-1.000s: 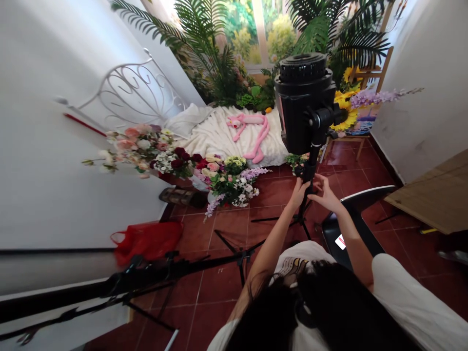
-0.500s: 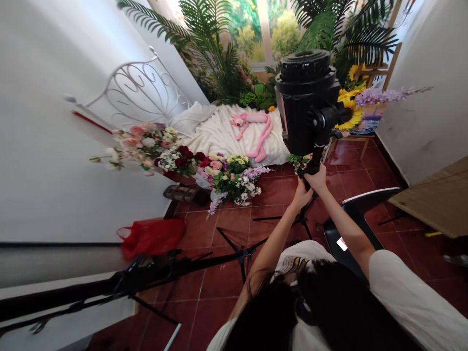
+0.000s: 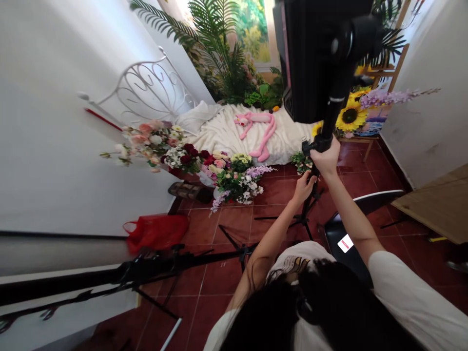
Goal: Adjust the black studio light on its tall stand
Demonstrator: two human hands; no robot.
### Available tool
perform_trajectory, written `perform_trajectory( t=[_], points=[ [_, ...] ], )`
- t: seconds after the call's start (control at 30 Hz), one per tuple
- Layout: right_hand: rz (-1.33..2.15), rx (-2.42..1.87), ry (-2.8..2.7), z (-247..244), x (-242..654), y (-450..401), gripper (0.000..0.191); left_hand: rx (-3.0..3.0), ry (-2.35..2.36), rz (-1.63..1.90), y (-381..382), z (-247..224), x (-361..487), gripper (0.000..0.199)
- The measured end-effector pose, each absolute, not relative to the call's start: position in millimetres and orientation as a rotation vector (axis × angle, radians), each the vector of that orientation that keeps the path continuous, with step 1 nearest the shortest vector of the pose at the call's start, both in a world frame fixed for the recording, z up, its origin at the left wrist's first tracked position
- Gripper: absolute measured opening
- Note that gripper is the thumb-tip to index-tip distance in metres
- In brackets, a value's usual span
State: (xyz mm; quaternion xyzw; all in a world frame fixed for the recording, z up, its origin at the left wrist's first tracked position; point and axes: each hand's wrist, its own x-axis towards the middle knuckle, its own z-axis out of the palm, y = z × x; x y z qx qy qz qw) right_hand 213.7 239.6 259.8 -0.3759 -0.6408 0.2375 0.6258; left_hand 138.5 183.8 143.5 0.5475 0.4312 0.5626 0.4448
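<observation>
A big black studio light [image 3: 314, 63] towers over my hands, its top cut off by the frame edge. It is mounted on a black light stand [image 3: 332, 116] whose legs spread on the tiles below. My right hand [image 3: 327, 157] is closed around the stand just under its locking collar [image 3: 317, 144]. Lower down, my left hand [image 3: 302, 188] wraps the pole, thumb against it. The hands are a little apart, one above the other.
Beside my right arm stands a black chair [image 3: 334, 226] bearing a phone [image 3: 345, 243]. Another black stand [image 3: 161, 265] crosses the left foreground. Bouquets [image 3: 237, 178], a bed with a pink plush toy [image 3: 268, 139], sunflowers [image 3: 351, 114] and a red bag [image 3: 157, 231] lie around.
The studio light has risen and come closer to the camera, with more of the upper pole showing. My right hand went up with it, while my left hand stayed lower.
</observation>
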Motion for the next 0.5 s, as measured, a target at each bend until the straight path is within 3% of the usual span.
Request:
perform_trajectory(
  t=[0.17, 0.37, 0.5],
  points=[
    [0.487, -0.818, -1.534, 285.3, 215.4, 253.4, 0.023, 1.253, 0.944, 1.435, 202.1, 143.5, 155.9, 0.081],
    [0.544, -0.799, -1.567, 290.9, 218.1, 252.5, 0.025, 1.285, 0.998, 1.397, 209.1, 134.2, 159.1, 0.086],
    [0.579, -0.822, -1.556, 291.9, 222.9, 231.1, 0.037, 1.270, 1.028, 1.406, 208.5, 133.1, 160.0, 0.085]
  ],
)
